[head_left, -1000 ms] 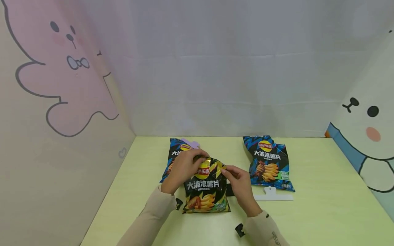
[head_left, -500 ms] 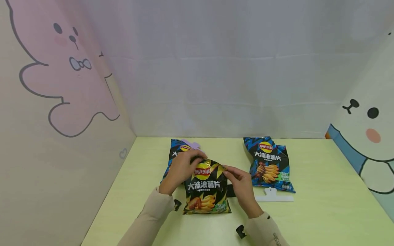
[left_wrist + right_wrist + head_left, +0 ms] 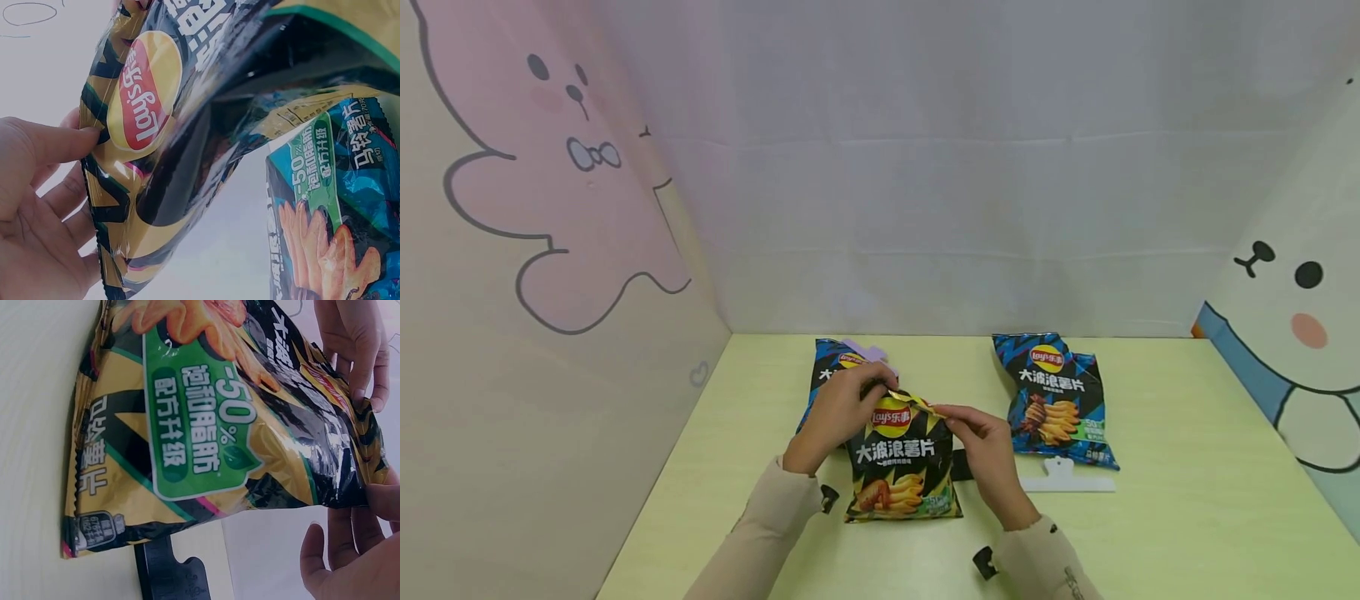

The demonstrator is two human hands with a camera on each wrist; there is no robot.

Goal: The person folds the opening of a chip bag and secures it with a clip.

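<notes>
Both hands hold a black and yellow bag of potato chips (image 3: 891, 467) by its top edge, with its printed front facing me. My left hand (image 3: 842, 408) pinches the top left part; in the left wrist view the thumb (image 3: 75, 140) presses on the front and the other fingers lie behind the seal. My right hand (image 3: 985, 454) pinches the top right corner, its thumb (image 3: 382, 499) on the front. Along the top, the bag's edge is bent over, showing a yellow strip. The bag's lower edge is close to the table.
A blue chip bag (image 3: 823, 379) lies behind my left hand, with a purple clip (image 3: 871, 351) at its top. Another blue chip bag (image 3: 1052, 400) lies right, above a white clip (image 3: 1060, 477). A black clip (image 3: 172, 572) lies behind the held bag.
The held bag's top edge has tipped over, and a yellow strip now shows between my hands. My left hand has shifted slightly left. The other bags stay put.
</notes>
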